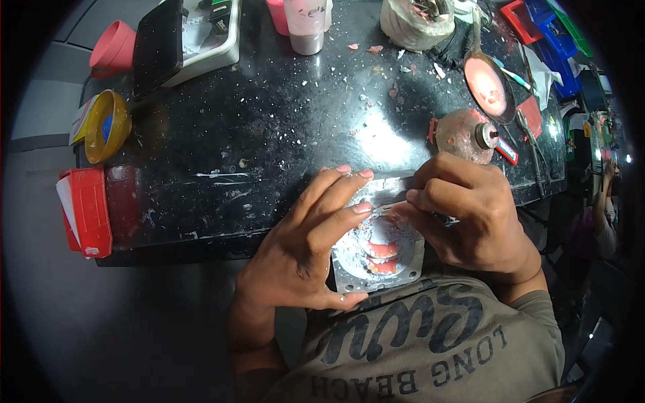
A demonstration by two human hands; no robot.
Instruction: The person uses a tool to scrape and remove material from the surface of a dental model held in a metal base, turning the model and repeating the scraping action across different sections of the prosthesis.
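A square metal dental flask (405, 276) sits at the table's near edge, close to my shirt. White plaster (354, 250) fills its round hollow, with curved pink wax pieces (383, 250) in it. My left hand (299, 245) grips the flask from the left, fingertips over the far side and thumb at the near edge. At the flask's far right, my right hand (463, 211) is closed in a pinch. A thin pale edge shows by its fingertips, but what they hold is mostly hidden.
A burner (463, 136) and a pan of pink wax (485, 84) stand to the right. A white tub (222, 57), a plastic cup (307, 30) and a plaster-crusted bowl (416, 27) line the back. At left are a yellow bowl (107, 126) and red box (89, 211). Crumbs dot the table.
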